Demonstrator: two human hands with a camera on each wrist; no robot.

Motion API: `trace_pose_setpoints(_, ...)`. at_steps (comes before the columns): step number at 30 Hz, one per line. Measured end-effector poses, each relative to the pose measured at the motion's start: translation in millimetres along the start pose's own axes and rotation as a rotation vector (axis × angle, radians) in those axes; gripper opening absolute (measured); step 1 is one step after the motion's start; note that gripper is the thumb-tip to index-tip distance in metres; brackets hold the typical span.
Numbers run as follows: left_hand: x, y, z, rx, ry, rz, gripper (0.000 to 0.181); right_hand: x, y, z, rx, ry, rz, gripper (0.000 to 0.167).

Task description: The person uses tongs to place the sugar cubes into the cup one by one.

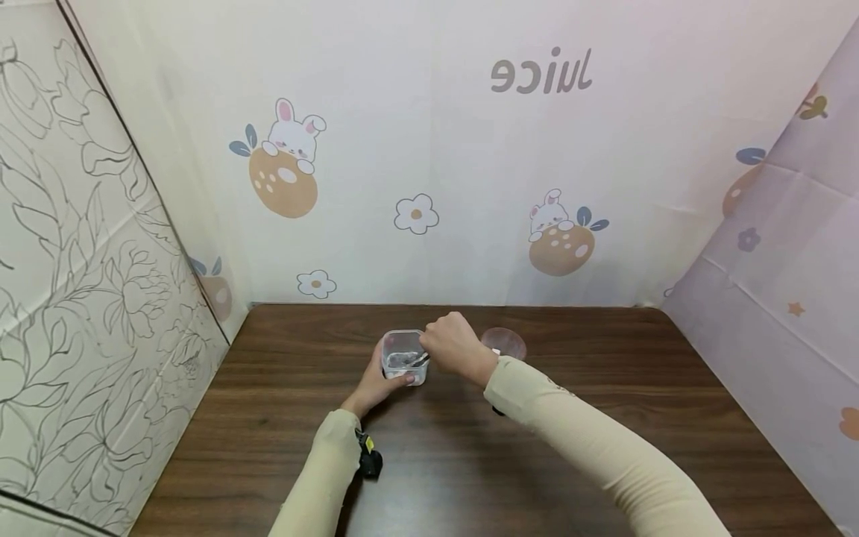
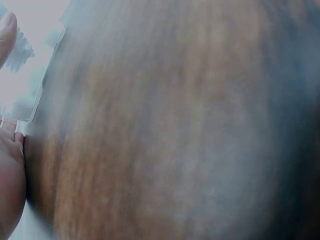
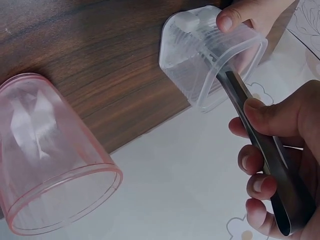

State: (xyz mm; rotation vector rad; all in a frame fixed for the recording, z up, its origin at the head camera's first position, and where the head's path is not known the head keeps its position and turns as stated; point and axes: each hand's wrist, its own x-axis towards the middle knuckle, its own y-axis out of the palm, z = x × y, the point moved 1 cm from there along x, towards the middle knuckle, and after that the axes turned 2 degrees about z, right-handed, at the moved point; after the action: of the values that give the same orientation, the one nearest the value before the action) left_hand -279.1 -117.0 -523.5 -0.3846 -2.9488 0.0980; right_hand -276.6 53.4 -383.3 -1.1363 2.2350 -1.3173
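A clear square plastic container point(image 1: 405, 361) stands on the wooden table, with some whitish content low inside it. The left hand point(image 1: 376, 379) grips it around its side, thumb on the near wall; the right wrist view shows that hand point(image 3: 257, 14) at the container point(image 3: 200, 65). Dark metal tongs point(image 3: 260, 145) are pinched in the right hand point(image 3: 292, 135), fingers curled around both arms, their tips down inside the container. From the head view, the right hand point(image 1: 456, 344) is over the container's right rim and hides most of the tongs point(image 1: 420, 360).
A pinkish transparent cup point(image 3: 55, 150) stands on the table to the right of the container, partly behind the right wrist in the head view point(image 1: 506, 341). Beyond the table's back edge point(image 1: 335, 306) hangs a printed wall cloth point(image 1: 429, 149).
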Motion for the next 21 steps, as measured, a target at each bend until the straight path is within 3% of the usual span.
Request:
trace_pose_setpoints(7,-7.1,0.5,-21.6,0.000,0.003,0.045,0.093,0.4,0.4,2.5,-0.008,-0.021,-0.027,0.018)
trace_pose_setpoints(21,-7.3,0.7,-20.7,-0.006,0.037,0.028,0.092,-1.5,0.3,0.0,-0.004,-0.019,-0.053,0.022)
